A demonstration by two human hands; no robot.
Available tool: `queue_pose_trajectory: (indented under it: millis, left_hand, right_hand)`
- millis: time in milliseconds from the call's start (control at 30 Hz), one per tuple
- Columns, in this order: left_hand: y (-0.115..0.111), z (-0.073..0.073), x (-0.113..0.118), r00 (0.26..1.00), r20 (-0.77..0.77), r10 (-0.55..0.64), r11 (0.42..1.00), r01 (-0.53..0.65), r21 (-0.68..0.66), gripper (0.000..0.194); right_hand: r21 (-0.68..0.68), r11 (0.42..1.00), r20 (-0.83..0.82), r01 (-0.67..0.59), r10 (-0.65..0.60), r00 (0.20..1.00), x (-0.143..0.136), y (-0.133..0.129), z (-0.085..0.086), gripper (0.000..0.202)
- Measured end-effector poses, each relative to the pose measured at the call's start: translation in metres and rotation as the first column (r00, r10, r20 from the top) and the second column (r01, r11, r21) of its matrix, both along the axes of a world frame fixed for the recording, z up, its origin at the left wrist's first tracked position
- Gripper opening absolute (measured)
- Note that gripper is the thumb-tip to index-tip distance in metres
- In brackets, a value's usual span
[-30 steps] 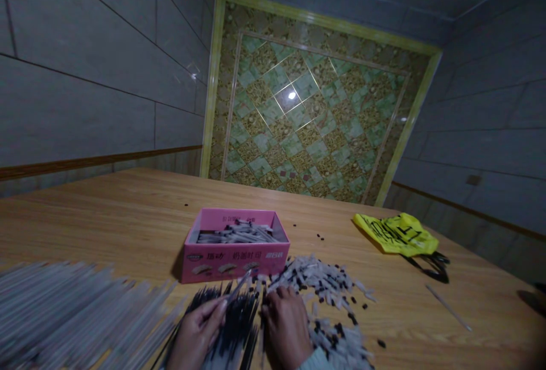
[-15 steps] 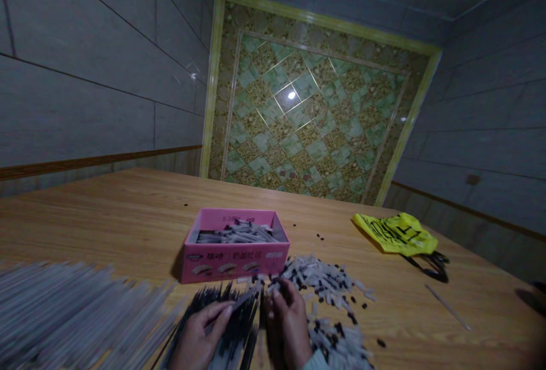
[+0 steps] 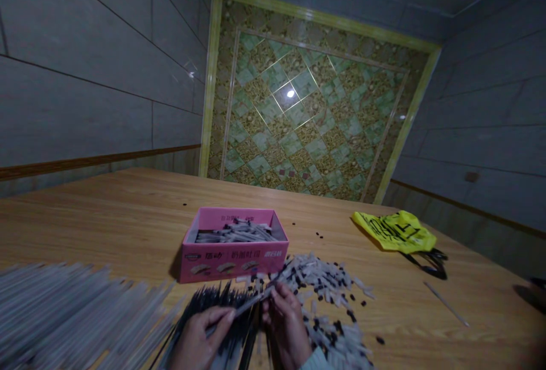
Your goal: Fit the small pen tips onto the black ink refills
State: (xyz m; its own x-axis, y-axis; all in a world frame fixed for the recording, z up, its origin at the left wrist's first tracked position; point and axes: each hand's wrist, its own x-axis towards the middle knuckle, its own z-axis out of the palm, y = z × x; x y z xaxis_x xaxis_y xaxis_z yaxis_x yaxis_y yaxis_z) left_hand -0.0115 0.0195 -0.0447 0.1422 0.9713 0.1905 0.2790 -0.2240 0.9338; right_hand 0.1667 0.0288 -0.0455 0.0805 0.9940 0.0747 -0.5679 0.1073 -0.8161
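Note:
Between thumb and fingers, my left hand point(image 3: 203, 336) pinches a thin grey stick point(image 3: 249, 303) that slants up to the right. The fingers of my right hand point(image 3: 286, 320) are closed at the stick's far end. Beneath and between the hands lies a pile of thin dark-tipped sticks point(image 3: 228, 324). Beyond them stands a pink box point(image 3: 234, 262), with many grey pieces point(image 3: 239, 232) inside. Small translucent caps and black bits point(image 3: 318, 279) are heaped to the right of my right hand.
Many long clear tubes point(image 3: 72, 319) lie at the left of the wooden table point(image 3: 128, 216). On the right are a yellow bag point(image 3: 396, 232) with black straps point(image 3: 430, 264) and a single thin stick point(image 3: 446, 303). Several black bits are scattered around.
The stick in my left hand now reaches the fingers of my right hand, which have closed on its far end. Before, the two were apart.

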Motion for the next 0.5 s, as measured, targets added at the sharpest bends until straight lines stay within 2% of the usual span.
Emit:
queue_pose_trajectory:
  millis: [100,233,333,500]
  left_hand:
    - [0.0,0.001,0.0,1.0,0.005,-0.017,1.0,0.017,-0.003,0.034]
    - [-0.001,0.006,0.0,0.999,0.009,-0.041,0.999,0.041,-0.03,0.035]
    - [-0.002,0.01,0.001,1.0,0.005,-0.017,0.998,0.017,-0.065,0.035]
    - [-0.003,0.016,0.001,0.999,0.015,-0.034,0.995,0.036,-0.094,0.038]
  right_hand:
    - [-0.011,0.999,-0.065,-0.046,0.045,0.997,-0.001,0.001,-0.004,0.023]
    - [-0.002,0.998,-0.064,-0.064,0.064,0.996,-0.002,0.002,-0.008,0.021]
    - [0.017,0.997,-0.064,-0.071,0.071,0.995,-0.003,0.0,-0.006,0.024]
    - [0.092,0.995,0.08,-0.042,0.035,0.996,-0.003,-0.003,0.002,0.034]
